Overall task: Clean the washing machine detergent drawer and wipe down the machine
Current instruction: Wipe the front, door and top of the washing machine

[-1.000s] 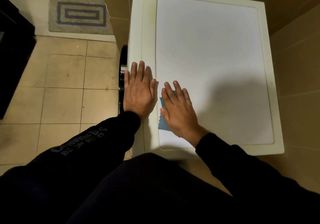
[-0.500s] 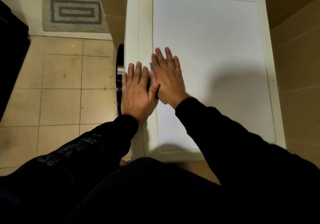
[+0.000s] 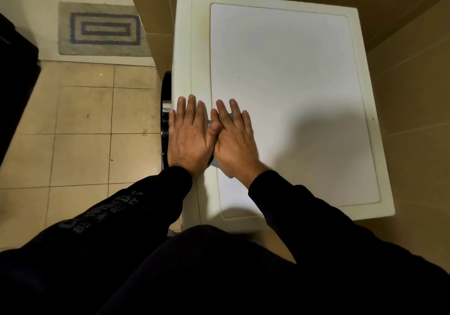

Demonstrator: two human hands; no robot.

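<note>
- Washing machine fills the head view, seen from above — its white top panel faces the camera, tucked into a tiled corner, with the dark door rim showing at the machine's front edge.
- Left hand lies flat on the cream strip along the machine's front edge, fingers straight and close together; its grip is spread and holds nothing.
- Right hand lies just beside the left, touching it at the thumbs, fingers straight, pressing a blue cloth flat onto the top panel; only slivers of the cloth peek out from under the palm.
- Detergent drawer is not visible from this angle, so whether it has been cleaned cannot be told.
- Progress, as a judgement: the wipe-down of the top is under way at the machine's front edge — most of the panel toward the far wall looks free of marks, while the front and sides are hidden and probably still to do.
- Patterned mat lies on the floor well apart from the machine.
</note>
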